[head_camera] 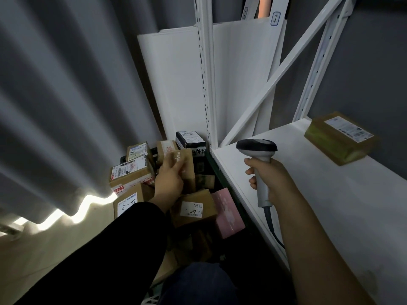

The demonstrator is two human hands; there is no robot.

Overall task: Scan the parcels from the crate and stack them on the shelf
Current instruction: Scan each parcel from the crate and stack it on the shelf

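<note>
Several cardboard parcels lie piled in a dark crate (204, 172) on the floor, left of the shelf. My left hand (168, 179) reaches down into the pile and grips a tall brown parcel (188, 170) by its left side. My right hand (267, 179) holds a grey and black barcode scanner (257, 150) by its handle, above the white shelf board (308, 205); its cable hangs down past the shelf edge. One brown parcel with a white label (340, 137) lies flat on the shelf at the far right.
A pink box (228, 211), a labelled brown box (195, 209) and a black box (189, 139) lie among the parcels. White shelf uprights (206, 73) and a diagonal brace (279, 69) stand behind. Grey curtain (55, 95) hangs on the left. My knee (198, 282) is at the bottom.
</note>
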